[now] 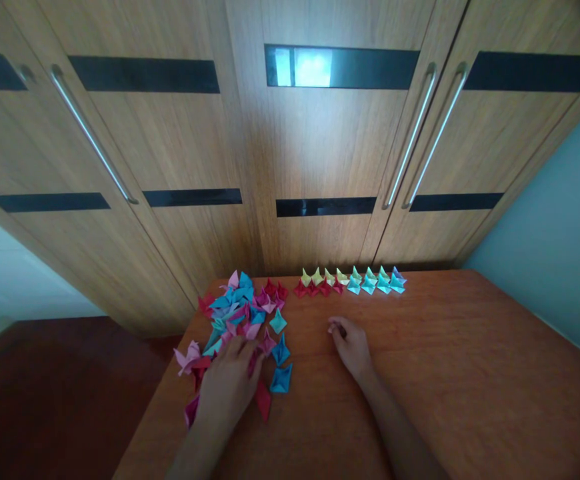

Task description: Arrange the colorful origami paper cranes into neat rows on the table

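Folded paper pieces in pink, red, blue and teal form a pile [230,307] at the left of the wooden table. Over the pile's lower part lies my left hand [233,377], its fingers bent down among pink pieces; whether it grips one is hidden. Just right of it are a blue piece [281,379], a second blue one [281,350] and a teal one [278,322]. A red piece [263,400] lies below the fingers. My right hand [350,343] rests on the table mid-right, fingers curled together, and what they hold, if anything, cannot be made out.
Along the table's back edge stand rows of folded pieces, yellow [329,277] behind red [325,288], with light teal ones [369,283] to the right. Wooden cabinet doors [320,147] with metal handles rise behind the table [450,373]. A pale wall is at right.
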Demonstrator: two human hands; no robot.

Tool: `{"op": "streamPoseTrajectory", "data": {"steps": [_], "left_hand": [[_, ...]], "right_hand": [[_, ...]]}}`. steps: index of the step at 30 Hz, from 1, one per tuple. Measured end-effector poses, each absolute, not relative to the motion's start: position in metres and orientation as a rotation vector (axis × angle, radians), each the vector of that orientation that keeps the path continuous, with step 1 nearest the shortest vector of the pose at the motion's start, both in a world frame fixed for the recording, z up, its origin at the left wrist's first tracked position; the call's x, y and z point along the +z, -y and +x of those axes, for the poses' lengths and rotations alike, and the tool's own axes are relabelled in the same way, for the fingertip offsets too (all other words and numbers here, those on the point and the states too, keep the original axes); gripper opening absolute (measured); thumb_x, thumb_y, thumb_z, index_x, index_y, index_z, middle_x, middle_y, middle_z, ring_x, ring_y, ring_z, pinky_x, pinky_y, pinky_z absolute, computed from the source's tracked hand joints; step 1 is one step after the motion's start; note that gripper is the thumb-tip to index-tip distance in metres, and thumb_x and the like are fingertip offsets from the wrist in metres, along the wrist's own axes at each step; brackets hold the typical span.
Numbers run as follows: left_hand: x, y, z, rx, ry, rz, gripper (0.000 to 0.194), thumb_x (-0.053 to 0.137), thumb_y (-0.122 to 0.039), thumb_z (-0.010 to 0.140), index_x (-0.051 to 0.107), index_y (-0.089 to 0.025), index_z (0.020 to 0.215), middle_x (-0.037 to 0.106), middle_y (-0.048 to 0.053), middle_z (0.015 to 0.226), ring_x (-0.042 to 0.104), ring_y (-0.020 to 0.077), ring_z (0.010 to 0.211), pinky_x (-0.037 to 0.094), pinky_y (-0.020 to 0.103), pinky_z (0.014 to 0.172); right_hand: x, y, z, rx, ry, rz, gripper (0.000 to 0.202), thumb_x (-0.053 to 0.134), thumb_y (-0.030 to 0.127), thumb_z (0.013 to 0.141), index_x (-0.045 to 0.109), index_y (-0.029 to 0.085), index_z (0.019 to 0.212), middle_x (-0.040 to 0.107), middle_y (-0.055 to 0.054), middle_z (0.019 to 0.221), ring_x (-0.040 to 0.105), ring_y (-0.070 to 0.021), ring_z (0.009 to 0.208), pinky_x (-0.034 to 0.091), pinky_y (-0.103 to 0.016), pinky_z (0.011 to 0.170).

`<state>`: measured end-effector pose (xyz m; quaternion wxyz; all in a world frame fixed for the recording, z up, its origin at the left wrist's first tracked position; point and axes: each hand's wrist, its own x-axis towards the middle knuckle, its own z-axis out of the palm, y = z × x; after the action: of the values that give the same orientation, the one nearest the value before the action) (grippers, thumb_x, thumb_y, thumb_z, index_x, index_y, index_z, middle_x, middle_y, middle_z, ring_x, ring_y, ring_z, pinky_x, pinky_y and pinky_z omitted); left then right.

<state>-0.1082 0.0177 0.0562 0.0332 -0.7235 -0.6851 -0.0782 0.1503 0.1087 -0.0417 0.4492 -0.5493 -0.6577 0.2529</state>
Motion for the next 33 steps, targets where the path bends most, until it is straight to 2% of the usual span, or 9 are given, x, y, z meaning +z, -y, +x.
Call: {"op": "streamPoseTrajectory", "data": {"steps": [5, 15, 20, 26, 31, 33], "left_hand": [[0.043, 0.005, -0.126, -0.141, 2.201, -2.159, 0.026, 0.045, -0.030, 0.092, 0.064, -0.023, 0.109, 0.062, 0.009, 0.117, 0.063, 0.0234, 0.098, 0.051, 0.030, 0.074], [0.031, 0.004, -0.136, -0.168, 2.127, -2.318, 0.028, 0.041, -0.020, 0.092, 0.066, -0.024, 0.104, 0.067, 0.006, 0.107, 0.067, 0.0201, 0.090, 0.052, 0.028, 0.074], [0.029, 0.007, -0.144, -0.418, 2.075, -2.267, 0.026, 0.045, -0.018, 0.088, 0.067, -0.024, 0.100, 0.070, 0.005, 0.099, 0.068, 0.0210, 0.086, 0.054, 0.029, 0.070], [0.048, 0.005, -0.132, -1.008, 1.919, -2.231, 0.020, 0.049, -0.028, 0.088, 0.067, -0.022, 0.094, 0.072, 0.004, 0.091, 0.068, 0.0180, 0.076, 0.054, 0.026, 0.067], [0.058, -0.010, -0.096, -1.280, 1.942, -2.426, 0.018, 0.052, -0.028, 0.086, 0.068, -0.022, 0.091, 0.073, 0.003, 0.089, 0.067, 0.0171, 0.078, 0.054, 0.027, 0.071], [0.058, -0.017, -0.082, -1.324, 1.964, -2.505, 0.018, 0.052, -0.025, 0.085, 0.069, -0.023, 0.091, 0.072, 0.003, 0.089, 0.067, 0.0170, 0.079, 0.053, 0.027, 0.073]], "right_hand": [[-0.041, -0.108, 0.150, 0.627, 1.625, -1.370, 0.025, 0.048, 0.026, 0.080, 0.068, 0.023, 0.094, 0.072, -0.003, 0.087, 0.066, -0.0203, 0.078, 0.050, -0.032, 0.075], [-0.040, -0.106, 0.149, 0.636, 1.656, -1.382, 0.024, 0.044, 0.027, 0.083, 0.065, 0.021, 0.094, 0.070, -0.004, 0.083, 0.065, -0.0207, 0.078, 0.049, -0.033, 0.076], [-0.040, -0.106, 0.150, 0.656, 1.651, -1.369, 0.025, 0.044, 0.028, 0.084, 0.065, 0.022, 0.095, 0.070, -0.004, 0.083, 0.065, -0.0207, 0.078, 0.049, -0.033, 0.075], [-0.033, -0.103, 0.148, 0.743, 1.566, -1.307, 0.024, 0.048, 0.035, 0.084, 0.067, 0.022, 0.092, 0.070, -0.004, 0.081, 0.064, -0.0210, 0.077, 0.049, -0.034, 0.075], [-0.022, -0.098, 0.139, 1.068, 1.392, -1.153, 0.034, 0.054, 0.048, 0.083, 0.067, 0.019, 0.095, 0.068, -0.005, 0.076, 0.058, -0.0163, 0.060, 0.046, -0.027, 0.055], [-0.016, -0.095, 0.137, 1.199, 1.357, -1.079, 0.037, 0.056, 0.052, 0.081, 0.067, 0.019, 0.095, 0.068, -0.004, 0.077, 0.055, -0.0141, 0.057, 0.043, -0.025, 0.052]]}}
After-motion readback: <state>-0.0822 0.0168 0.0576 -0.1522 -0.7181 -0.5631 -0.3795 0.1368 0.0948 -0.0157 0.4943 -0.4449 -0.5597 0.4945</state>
